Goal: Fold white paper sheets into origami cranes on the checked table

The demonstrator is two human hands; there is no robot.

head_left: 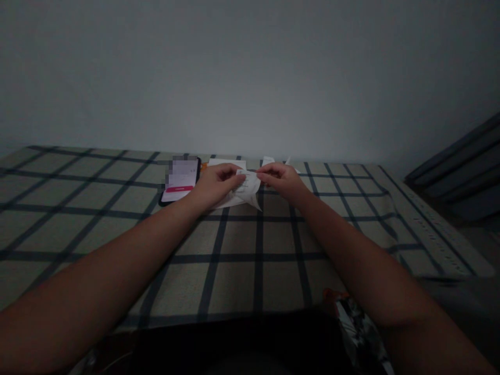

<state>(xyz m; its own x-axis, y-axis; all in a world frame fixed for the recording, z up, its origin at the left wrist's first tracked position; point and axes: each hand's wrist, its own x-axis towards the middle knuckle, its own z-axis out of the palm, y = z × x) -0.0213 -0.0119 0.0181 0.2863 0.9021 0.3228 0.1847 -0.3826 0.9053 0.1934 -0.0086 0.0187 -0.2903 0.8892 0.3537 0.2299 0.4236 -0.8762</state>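
Observation:
Between my hands is a crumpled white slip of paper (250, 182) with faint print on it. My left hand (221, 182) pinches its left side, thumb on top. At its upper right corner my right hand (281, 179) has thumb and fingertips pressed together on the paper. More white paper (230, 200) spreads out under the slip, beside my left hand; I cannot tell whether it is one piece with the slip. Left of my left hand lies a smartphone (179, 179), its screen lit with a pink bar and partly pixelated.
A checked cloth (238, 255) covers the surface. Behind my hands lie a flat white sheet (227, 163), a small orange thing (203, 166) and white scraps (269, 160). A grey wall (250, 78) rises at the back. Patterned fabric (359, 328) shows at the lower right.

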